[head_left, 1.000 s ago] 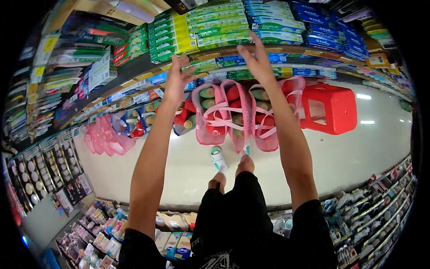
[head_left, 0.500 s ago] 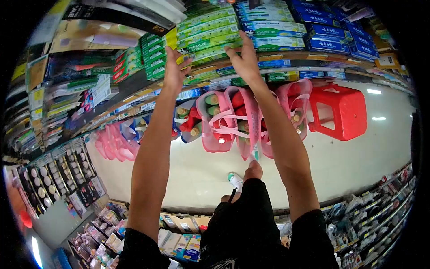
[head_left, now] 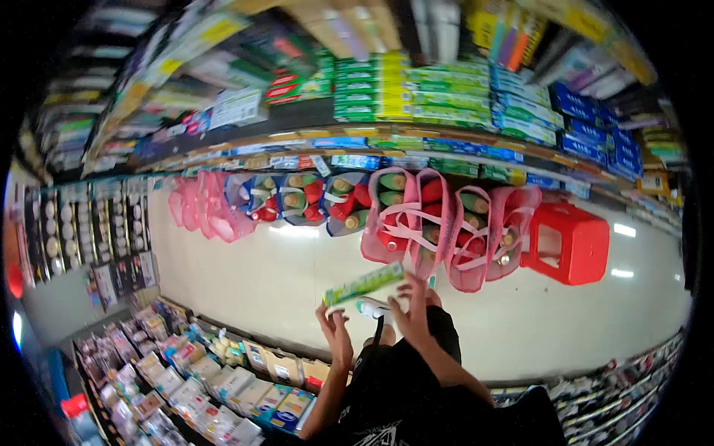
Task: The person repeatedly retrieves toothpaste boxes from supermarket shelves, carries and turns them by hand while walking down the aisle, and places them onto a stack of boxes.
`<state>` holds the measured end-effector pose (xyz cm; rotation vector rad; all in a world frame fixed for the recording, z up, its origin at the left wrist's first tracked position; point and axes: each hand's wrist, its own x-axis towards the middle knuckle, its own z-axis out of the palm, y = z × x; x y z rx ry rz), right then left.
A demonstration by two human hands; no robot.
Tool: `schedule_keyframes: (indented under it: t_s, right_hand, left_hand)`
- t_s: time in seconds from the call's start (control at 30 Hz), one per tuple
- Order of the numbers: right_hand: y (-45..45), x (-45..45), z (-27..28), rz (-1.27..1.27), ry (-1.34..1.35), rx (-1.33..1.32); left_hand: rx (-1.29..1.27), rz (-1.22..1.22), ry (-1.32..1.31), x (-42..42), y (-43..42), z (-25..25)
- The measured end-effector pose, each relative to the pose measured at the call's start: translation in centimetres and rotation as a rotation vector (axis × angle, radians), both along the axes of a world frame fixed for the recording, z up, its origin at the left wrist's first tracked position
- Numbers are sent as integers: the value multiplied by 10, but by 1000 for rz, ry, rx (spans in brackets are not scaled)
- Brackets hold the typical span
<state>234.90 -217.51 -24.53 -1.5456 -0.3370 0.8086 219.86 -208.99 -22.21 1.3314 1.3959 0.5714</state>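
Observation:
A long green and white box (head_left: 364, 285) is held between my two hands, low in front of my body and over the pale floor. At its left end, my left hand (head_left: 336, 331) grips it with bent fingers. My right hand (head_left: 411, 306) has its fingers on the right end. The box is tilted, its right end farther up in the view. Stacks of similar green boxes (head_left: 450, 97) lie on the shelf ahead, out of reach of both hands here.
Pink mesh bags (head_left: 387, 230) with bottles stand on the floor below the shelf (head_left: 297, 115), beside a red stool (head_left: 569, 244) at the right. Blue-trimmed bags (head_left: 297, 199) stand left of them. Packaged goods (head_left: 223, 386) fill a low display near my legs.
Both hands have come back from the shelf toward my body, now with a green box between them. The view has shifted, so the shelf boxes and bags appear lower and farther right.

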Motion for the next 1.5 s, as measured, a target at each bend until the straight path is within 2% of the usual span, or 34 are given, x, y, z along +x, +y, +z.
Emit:
schedule_keyframes:
  t_s: [0.07,0.13,0.3,0.4,0.43,0.47,0.53,0.67,0.8,0.9,1.0,1.03,1.13,1.27,1.3,1.5]
  right_hand:
    - [0,-34,12,133,-70,49]
    - [7,-50,32,238,-100,99]
    - [31,-93,92,375,-211,236]
    - [36,-127,124,445,-317,301]
    - [38,-138,133,471,-363,303]
    - [37,-147,126,497,-430,308]
    - [39,-172,137,515,-400,359]
    - [35,-214,154,738,-647,365]
    - [48,-262,149,823,-685,502]
    - [65,-306,144,912,-440,556]
    - [85,-345,142,975,-506,632]
    - [89,-365,152,905,-322,702]
    - [109,-396,157,871,-300,785]
    - [131,-420,173,927,-150,632]
    - [135,-423,169,964,29,576]
    - [174,-455,158,1120,43,504]
  left_hand:
    - [-4,136,38,-46,-15,10]
    - [44,258,-60,-74,-19,28]
    - [282,268,-184,-138,-8,60]
    - [366,360,-469,-161,-7,89]
    - [294,330,-550,-179,-10,94]
    - [266,318,-609,-197,-14,93]
    - [313,338,-713,-223,-21,99]
    - [286,472,-741,-283,-29,110]
    - [418,510,-758,-335,-30,119]
    - [442,592,-701,-376,-28,125]
    - [511,551,-698,-420,-31,128]
    - [508,577,-673,-432,-31,131]
    - [551,523,-644,-464,-28,140]
    - [527,585,-630,-488,-12,161]
    - [526,623,-628,-493,-7,160]
    - [483,755,-473,-527,29,168]
